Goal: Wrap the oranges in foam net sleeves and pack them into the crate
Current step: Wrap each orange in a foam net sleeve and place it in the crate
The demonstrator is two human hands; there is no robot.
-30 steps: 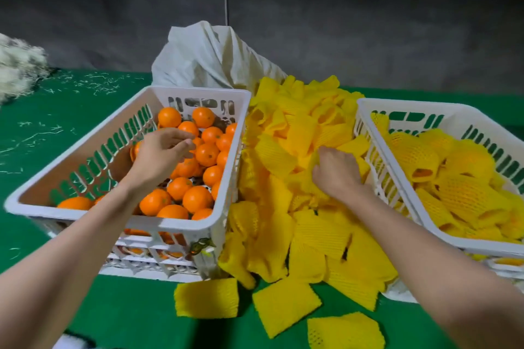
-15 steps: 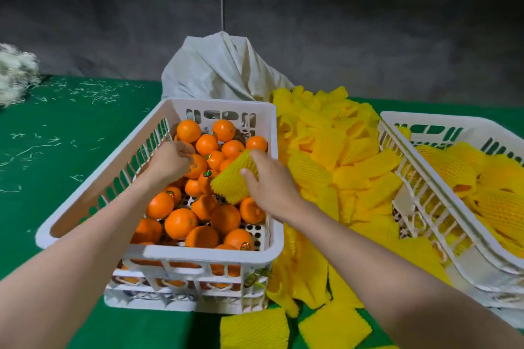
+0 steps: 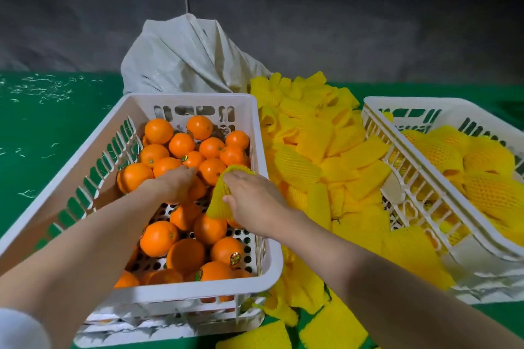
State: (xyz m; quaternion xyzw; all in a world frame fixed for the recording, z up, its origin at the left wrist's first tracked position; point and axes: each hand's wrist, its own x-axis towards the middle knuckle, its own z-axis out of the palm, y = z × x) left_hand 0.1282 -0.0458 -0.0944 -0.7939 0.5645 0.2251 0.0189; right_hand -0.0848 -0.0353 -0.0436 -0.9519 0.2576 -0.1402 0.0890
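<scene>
Since half a second before, the right hand (image 3: 255,201) had brought its foam net sleeve (image 3: 219,201) lower and closer to the left hand (image 3: 173,184), both now inside the left crate (image 3: 198,99). The right hand pinched the sleeve between thumb and curled fingers. The left hand's fingers curled down over one orange (image 3: 198,189) (mostly hidden beneath them) among the loose oranges (image 3: 181,238).

A green cloth (image 3: 42,133) covered the table, flecked with pale scraps (image 3: 48,88) at the far left, and a rough dark grey wall (image 3: 340,22) rose behind. A crumpled off-white sack (image 3: 187,59) slumped against the left crate's far side.

Both crates were white slotted plastic, and the left one had a perforated floor. Flat, ribbed yellow sleeves (image 3: 312,150) lay heaped between them. In the right crate (image 3: 425,102) sat wrapped oranges (image 3: 482,193), round under yellow mesh. The loose fruit was glossy, some with small stickers.
</scene>
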